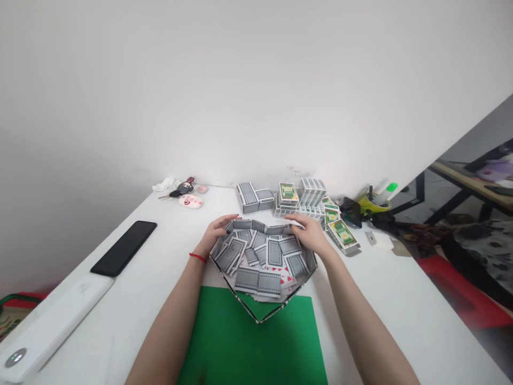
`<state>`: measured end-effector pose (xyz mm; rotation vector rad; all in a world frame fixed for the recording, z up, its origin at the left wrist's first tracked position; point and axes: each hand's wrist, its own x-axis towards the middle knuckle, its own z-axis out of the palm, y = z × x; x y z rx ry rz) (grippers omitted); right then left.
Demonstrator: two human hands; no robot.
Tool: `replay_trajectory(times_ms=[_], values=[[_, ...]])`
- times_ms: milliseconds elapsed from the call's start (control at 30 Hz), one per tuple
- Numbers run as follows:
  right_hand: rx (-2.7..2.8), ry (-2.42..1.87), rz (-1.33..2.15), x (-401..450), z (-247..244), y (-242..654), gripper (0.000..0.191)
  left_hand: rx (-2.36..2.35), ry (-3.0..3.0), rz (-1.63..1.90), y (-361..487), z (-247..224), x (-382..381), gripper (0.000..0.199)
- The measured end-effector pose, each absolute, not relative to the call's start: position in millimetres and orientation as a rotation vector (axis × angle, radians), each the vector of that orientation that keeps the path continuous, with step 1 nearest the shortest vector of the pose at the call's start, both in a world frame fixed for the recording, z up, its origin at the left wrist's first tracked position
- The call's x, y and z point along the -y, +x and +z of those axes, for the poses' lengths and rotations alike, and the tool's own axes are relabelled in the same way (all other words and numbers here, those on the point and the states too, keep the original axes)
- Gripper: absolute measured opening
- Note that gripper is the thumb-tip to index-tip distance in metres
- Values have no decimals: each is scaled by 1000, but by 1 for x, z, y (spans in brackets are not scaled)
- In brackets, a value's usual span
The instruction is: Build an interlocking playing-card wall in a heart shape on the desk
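A heart-shaped frame point(242, 225) built of playing cards stands on the table, its point towards me. Inside it lies a loose heap of playing cards point(274, 252), most with grey patterned backs up and a few showing red hearts. My left hand point(215, 233) grips the frame's upper left side, a red cord round the wrist. On the upper right side, my right hand point(309, 233) holds the wall with thumb and fingers. The front of the frame rests over a green sheet point(256, 347).
Behind the frame stand stacked card decks point(248, 197) and several card boxes point(312, 191). An opened box point(343, 235) lies to the right. A phone point(124, 247), a long white device point(56, 326) and keys point(174, 193) are at left. A yellow holder point(371, 205) stands at right.
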<state>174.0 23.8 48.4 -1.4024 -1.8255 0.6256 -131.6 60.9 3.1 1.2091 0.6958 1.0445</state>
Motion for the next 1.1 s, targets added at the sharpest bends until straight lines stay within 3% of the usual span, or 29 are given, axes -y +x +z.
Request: replay_trajectory(times_ms=[167,567,1100], values=[[2275,-1556,521,-43,56,138,28,-740,1281,1036,-131,1,-61,63],[2430,-1325,527,-61,38,128,28,-871,1245,961,-123,5,-67,64],[2486,-1149,528,-51,40,123,24,-869,1402,888,-101,12,-89,47]])
